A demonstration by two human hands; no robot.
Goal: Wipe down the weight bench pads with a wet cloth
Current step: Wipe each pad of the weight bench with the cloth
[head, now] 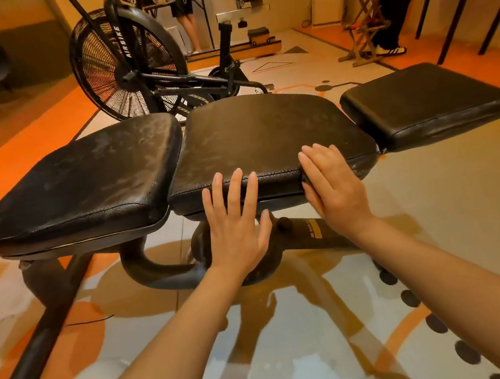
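So no cloth in sight yet: left hand [236, 224] and right hand [331, 187], fingers straight and empty, sit at the middle bench pad's [264, 133] near edge, so grabbing the wet cloth looks next.

Weight bench [314, 235] on black metal frame, set crosswise, three black padded sections in a row. Left pad [88, 177]: largest in view, tilted slightly, top dull with whitish dusty smears, textured leather on its near side. Middle pad [267, 129]: roughly square with rounded corners, top faintly scuffed and dusty, near edge seamed. Right pad [426, 102]: smaller, cleaner and glossier, separated from middle pad by a narrow gap. Narrow gap also between left and middle pads. Curved tube and round pivot joint under middle pad, knob and yellow label on the frame bar below. No wet cloth visible anywhere on the pads.
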